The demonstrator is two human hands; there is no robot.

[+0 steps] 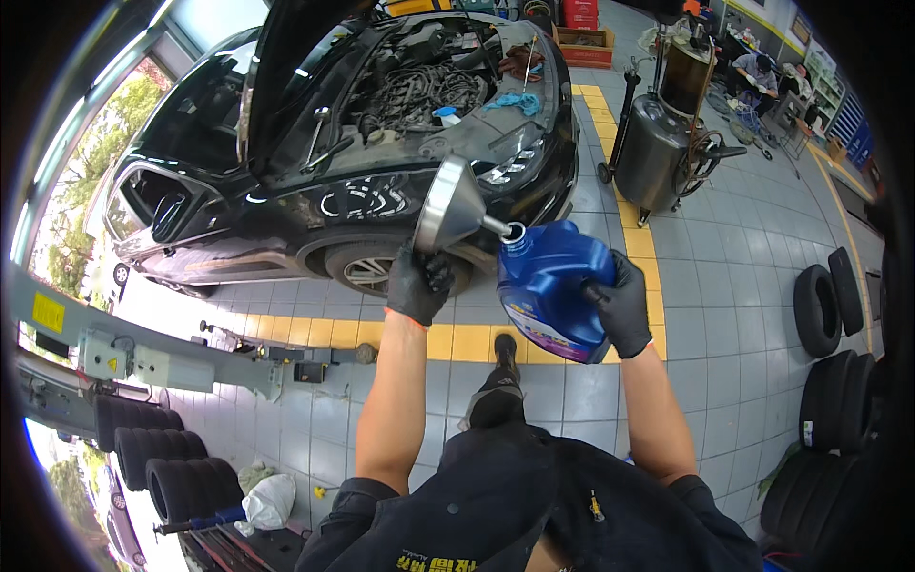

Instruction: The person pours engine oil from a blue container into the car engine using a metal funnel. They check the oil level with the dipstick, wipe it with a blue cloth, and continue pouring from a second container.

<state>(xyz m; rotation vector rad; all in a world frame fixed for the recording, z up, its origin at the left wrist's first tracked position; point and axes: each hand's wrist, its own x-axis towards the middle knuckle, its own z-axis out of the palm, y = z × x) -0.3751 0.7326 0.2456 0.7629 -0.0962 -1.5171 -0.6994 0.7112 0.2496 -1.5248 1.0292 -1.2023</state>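
Observation:
Black gloves cover both my hands. My left hand (pixel 419 283) is closed on a metal funnel (pixel 450 205), tilted on its side with its wide mouth to the left. The funnel's narrow spout reaches right, to the open neck of a blue plastic oil jug (pixel 555 286); whether the two touch I cannot tell. My right hand (pixel 620 307) grips the jug's handle on its right side. The jug leans slightly to the left, and no cap shows on its neck. Beyond my hands stands a black car (pixel 286 214) with its hood raised and its engine (pixel 424 91) exposed.
A blue cloth (pixel 515 103) lies on the car's front edge. To the right stands a steel tank (pixel 656 153) on wheels. Stacked tires (pixel 829 400) line the right side, more tires (pixel 176 458) the lower left. A lift arm (pixel 191 353) juts in from the left. A person (pixel 758 76) sits far right.

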